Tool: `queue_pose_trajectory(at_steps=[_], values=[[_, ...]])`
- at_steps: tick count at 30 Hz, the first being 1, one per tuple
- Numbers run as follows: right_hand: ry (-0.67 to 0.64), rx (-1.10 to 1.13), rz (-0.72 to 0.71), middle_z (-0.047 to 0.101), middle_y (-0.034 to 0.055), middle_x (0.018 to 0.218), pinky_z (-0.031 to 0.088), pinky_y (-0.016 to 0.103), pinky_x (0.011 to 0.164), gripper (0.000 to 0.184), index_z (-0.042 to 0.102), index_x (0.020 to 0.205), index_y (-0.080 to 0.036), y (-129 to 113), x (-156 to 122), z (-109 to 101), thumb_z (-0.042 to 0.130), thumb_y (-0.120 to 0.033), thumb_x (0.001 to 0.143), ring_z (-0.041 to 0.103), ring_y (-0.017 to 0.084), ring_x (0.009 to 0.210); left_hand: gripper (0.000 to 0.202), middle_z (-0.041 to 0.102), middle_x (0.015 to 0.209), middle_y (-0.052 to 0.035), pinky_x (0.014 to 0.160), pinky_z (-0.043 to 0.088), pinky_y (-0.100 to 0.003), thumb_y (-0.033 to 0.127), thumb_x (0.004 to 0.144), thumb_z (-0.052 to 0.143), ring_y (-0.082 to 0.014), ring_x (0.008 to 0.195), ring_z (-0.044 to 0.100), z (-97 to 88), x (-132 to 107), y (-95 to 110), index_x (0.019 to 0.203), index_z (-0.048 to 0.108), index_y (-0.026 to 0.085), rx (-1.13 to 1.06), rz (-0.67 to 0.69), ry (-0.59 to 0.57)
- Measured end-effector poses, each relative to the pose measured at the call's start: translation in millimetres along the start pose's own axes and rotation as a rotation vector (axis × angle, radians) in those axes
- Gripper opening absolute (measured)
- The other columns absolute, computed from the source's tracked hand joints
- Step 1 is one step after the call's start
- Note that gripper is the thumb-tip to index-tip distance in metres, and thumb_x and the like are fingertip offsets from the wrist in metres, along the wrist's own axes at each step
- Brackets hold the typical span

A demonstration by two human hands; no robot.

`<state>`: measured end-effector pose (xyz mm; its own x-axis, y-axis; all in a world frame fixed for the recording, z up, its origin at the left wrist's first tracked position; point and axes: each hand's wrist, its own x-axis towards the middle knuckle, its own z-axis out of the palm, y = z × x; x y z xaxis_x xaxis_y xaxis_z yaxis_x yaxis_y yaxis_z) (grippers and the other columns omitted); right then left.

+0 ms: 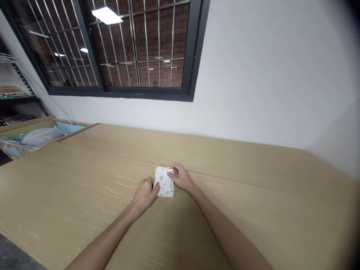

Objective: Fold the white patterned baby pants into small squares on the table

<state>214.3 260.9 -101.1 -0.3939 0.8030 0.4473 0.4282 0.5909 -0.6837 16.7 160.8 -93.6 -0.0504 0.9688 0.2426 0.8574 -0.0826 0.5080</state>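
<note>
A small white cloth with a faint printed pattern (164,181) lies folded into a compact square on the wooden table (84,180). My left hand (145,194) grips its left edge with curled fingers, thumb on top. My right hand (180,176) pinches the cloth's upper right corner, fingers closed on it. Both forearms reach in from the bottom of the view. The cloth rests flat on the table between the two hands.
A wooden box (33,135) holding pale blue and white fabric stands at the table's far left. A barred window (126,48) and a white wall (267,75) lie behind. Metal shelving (14,93) stands at the left edge.
</note>
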Motion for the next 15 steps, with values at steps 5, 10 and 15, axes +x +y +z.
queue_pose_trajectory(at_steps=[5, 10, 15], values=[[0.013, 0.029, -0.014, 0.060, 0.0074, 0.106, 0.046, 0.040, 0.095, 0.016, 0.061, 0.103, -0.020, -11.7, 2.4, 18.1, 0.058, -0.031, 0.092, 0.057, 0.023, 0.104, 0.018, 0.061, 0.069, 0.0001, 0.060, 0.033, -0.028, 0.032, 0.089, 0.049, -0.0150, 0.062, 0.053, -22.2, 9.1, 11.8, 0.075, 0.050, 0.022, -0.087, -0.032, 0.021], [-0.150, 0.252, 0.099, 0.066, 0.0055, 0.103, 0.051, 0.034, 0.083, 0.026, 0.055, 0.111, -0.022, -76.2, -2.2, 57.0, 0.050, -0.045, 0.100, 0.063, 0.022, 0.096, 0.022, 0.054, 0.061, 0.0036, 0.058, 0.032, -0.028, 0.039, 0.080, 0.057, -0.0140, 0.058, 0.049, -86.9, -26.8, 11.8, 0.067, 0.047, 0.024, -0.106, -0.065, 0.110], [-0.460, 0.286, -0.020, 0.071, 0.0054, 0.108, 0.053, 0.033, 0.076, 0.037, 0.056, 0.119, -0.027, -173.4, -29.9, 97.4, 0.051, -0.056, 0.097, 0.067, 0.024, 0.096, 0.032, 0.055, 0.065, 0.0029, 0.066, 0.046, -0.028, 0.051, 0.084, 0.055, -0.0162, 0.066, 0.055, -113.4, -145.8, -14.5, 0.068, 0.051, 0.024, -0.121, -0.257, 0.555]])
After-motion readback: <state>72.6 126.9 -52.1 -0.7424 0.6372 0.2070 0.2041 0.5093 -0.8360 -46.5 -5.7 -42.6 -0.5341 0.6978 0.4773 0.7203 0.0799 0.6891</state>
